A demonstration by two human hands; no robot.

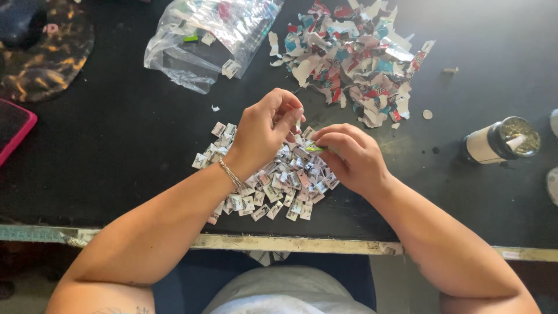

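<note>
My left hand (264, 129) and my right hand (349, 156) meet over a pile of small folded paper pieces (273, 186) on a black table (128, 151). The fingers of both hands pinch one small folded paper piece with a green edge (312, 148) between them. The left wrist wears a thin bracelet (231, 173). Both hands hide part of the pile.
A heap of torn coloured paper scraps (354, 58) lies at the back. A clear plastic bag (209, 35) with scraps sits back left. A dark jar with a white label (500, 141) lies on its side at the right. A pink-edged object (14, 128) is at far left.
</note>
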